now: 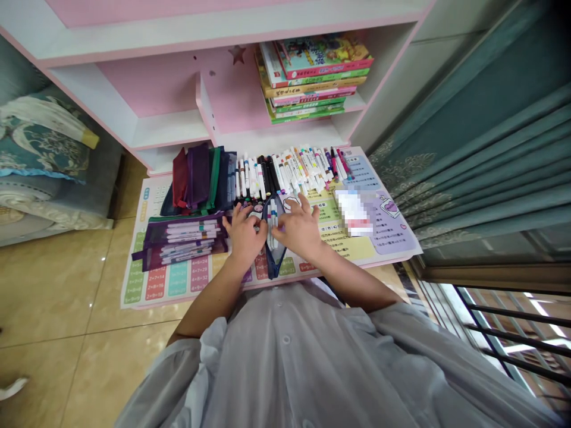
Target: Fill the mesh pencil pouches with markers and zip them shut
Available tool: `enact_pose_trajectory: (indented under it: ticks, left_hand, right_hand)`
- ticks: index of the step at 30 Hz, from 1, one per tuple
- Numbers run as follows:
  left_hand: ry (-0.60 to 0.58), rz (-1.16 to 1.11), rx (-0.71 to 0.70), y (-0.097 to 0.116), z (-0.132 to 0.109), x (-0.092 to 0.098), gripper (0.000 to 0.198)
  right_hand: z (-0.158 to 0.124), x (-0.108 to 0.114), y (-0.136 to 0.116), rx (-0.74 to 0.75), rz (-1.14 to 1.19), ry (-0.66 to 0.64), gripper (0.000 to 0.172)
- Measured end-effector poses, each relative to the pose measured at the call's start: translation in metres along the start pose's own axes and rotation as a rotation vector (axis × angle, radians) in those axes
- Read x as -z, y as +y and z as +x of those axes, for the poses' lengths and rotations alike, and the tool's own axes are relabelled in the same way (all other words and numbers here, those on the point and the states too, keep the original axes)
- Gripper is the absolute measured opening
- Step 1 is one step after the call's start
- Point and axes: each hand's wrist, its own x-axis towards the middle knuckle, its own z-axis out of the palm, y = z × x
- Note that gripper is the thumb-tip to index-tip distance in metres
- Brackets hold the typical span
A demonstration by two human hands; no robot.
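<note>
The flat, pale desk mat [176, 285] reads 2×7=14, 2×8=16 and 2×9=18 in a red column, 4×6=24 and 4×8=32 in a purple one. Chinese characters on stacked multicoloured paper books [312, 83] are too small to read.

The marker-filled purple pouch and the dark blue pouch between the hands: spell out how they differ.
Position: the dark blue pouch is between the left hand and right hand; the purple pouch lies left of both.
Direction: the purple pouch stretches sideways; the dark blue pouch runs front to back.
Contents: the purple pouch shows many markers, the dark blue pouch only a few.
Both contain white-barrelled markers.
</note>
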Motion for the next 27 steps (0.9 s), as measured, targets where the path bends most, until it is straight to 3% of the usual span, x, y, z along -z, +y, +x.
enact_pose_trajectory:
  ticks: [5, 10, 14, 18, 27]
  left_hand:
    - [0.016, 0.010, -0.001, 0.002, -0.001, 0.000, 0.020]
    - [0.032, 0.010, 0.000, 0.001, 0.000, -0.002, 0.019]
    - [0.003, 0.004, 0.019, 0.001, 0.001, 0.000, 0.019]
    - [-0.012, 0.004, 0.025, 0.002, 0.001, 0.002, 0.018]
    - [-0.009, 0.009, 0.027, 0.002, 0.000, 0.001, 0.018]
  right_hand:
    - [0.049, 0.014, -0.004, -0.026, 0.076, 0.145, 0.017]
    - [0.115, 0.009, -0.015, -0.056, 0.041, 0.030, 0.024]
    - [0.152, -0.005, -0.023, -0.090, -0.047, -0.085, 0.048]
    - [0.166, -0.017, -0.029, -0.113, -0.097, -0.143, 0.061]
    - [0.169, -0.022, -0.033, -0.152, -0.113, -0.180, 0.066]
